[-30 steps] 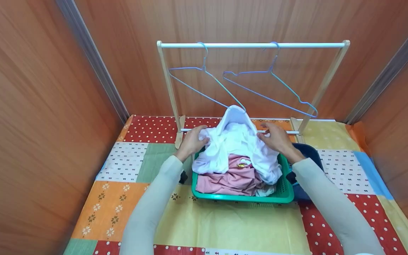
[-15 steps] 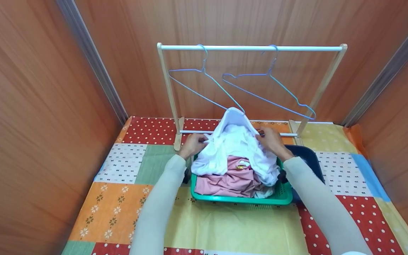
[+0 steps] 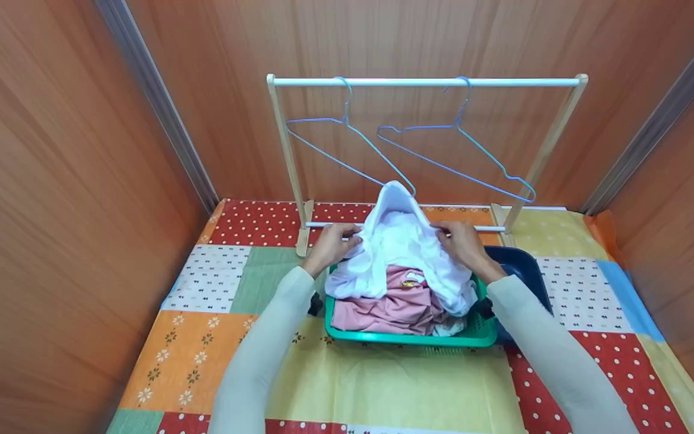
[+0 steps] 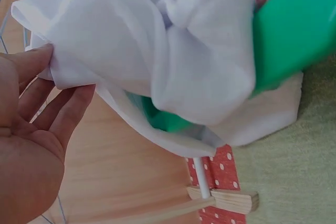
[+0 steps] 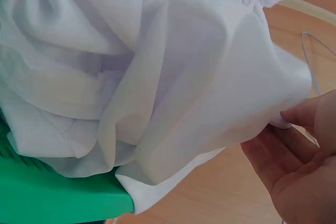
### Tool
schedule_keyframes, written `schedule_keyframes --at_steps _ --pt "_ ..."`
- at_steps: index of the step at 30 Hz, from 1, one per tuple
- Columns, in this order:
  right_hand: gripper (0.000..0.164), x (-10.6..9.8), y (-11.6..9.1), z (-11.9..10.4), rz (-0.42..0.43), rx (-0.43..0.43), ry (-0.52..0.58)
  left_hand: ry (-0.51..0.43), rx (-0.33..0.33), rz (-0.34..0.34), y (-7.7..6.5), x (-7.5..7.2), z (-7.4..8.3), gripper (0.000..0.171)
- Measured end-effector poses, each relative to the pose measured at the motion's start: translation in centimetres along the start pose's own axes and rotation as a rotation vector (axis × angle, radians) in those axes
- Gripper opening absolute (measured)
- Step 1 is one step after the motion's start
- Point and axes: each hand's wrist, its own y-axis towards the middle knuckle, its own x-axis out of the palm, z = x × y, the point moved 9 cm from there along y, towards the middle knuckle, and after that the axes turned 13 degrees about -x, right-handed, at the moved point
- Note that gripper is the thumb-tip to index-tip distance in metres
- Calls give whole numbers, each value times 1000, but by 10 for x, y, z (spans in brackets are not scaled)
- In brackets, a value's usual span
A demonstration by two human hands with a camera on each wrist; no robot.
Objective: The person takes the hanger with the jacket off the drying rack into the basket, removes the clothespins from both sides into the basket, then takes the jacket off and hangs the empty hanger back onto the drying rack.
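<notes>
A white shirt [image 3: 404, 232] lies draped over the green basket [image 3: 410, 339], its far part rising to a folded peak. At its left edge my left hand [image 3: 330, 246] pinches the cloth. The left wrist view shows the thumb above the fabric [image 4: 115, 40] and the fingers [image 4: 73, 108] beneath. On the opposite edge my right hand [image 3: 462, 244] also pinches the shirt between thumb and fingers; in the right wrist view the fingertips [image 5: 254, 148] are partly behind the cloth. A pink garment [image 3: 386, 310] with a small print shows in the basket below the shirt.
Behind the basket stands a clothes rack [image 3: 425, 82] with two wire hangers [image 3: 338, 160] on its top rail. A dark blue basket [image 3: 531, 271] sits to the right, partly behind my right arm. A patchwork cloth [image 3: 220, 337] covers the surface, with wooden walls around.
Both hands have shifted slightly and their fingers have closed on the shirt's side edges. The shirt's peak stays almost in place; the basket has not moved.
</notes>
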Motion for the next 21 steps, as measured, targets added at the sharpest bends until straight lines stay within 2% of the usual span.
schedule_keyframes --at_steps 5,11,16,21 --pt "25 2 -6 -16 4 -81 -30 44 121 0 -13 7 21 21" --pt "25 10 -17 -34 -47 -178 -42 123 205 -14 -32 20 41 21" --pt "26 22 -29 -46 -139 -246 -86 220 266 -80 -46 38 51 21" --pt "21 35 -41 -58 -231 -331 -160 305 299 -161 -57 55 51 20"
